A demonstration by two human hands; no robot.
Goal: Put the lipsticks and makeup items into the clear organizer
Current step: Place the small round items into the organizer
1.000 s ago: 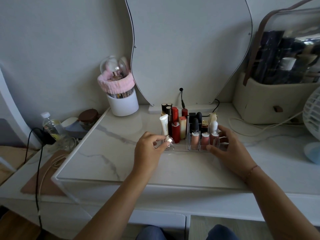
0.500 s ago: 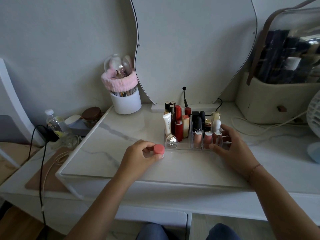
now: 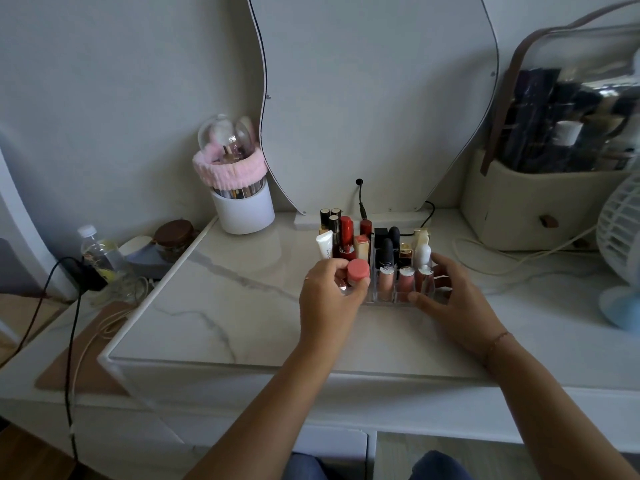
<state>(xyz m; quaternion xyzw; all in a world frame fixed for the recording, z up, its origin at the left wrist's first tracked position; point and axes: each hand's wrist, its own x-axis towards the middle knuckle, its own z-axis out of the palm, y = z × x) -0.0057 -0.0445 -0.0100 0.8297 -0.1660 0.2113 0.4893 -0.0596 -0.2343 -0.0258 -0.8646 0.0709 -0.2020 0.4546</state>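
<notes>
Lifted off the bench [image 3: 242, 306], the jar [image 3: 358, 270] sits pinched in left fingers [image 3: 323, 271]; right fingers [image 3: 442, 269] cup the organizer [image 3: 388, 300] at its end.

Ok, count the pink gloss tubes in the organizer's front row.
3 gloss tubes, side by side front right: left, middle, right. The left hand may hide others.

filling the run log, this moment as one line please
left hand: holds pink-capped jar at organizer front-left | right hand: holds organizer right end | jar: not yet released
</notes>
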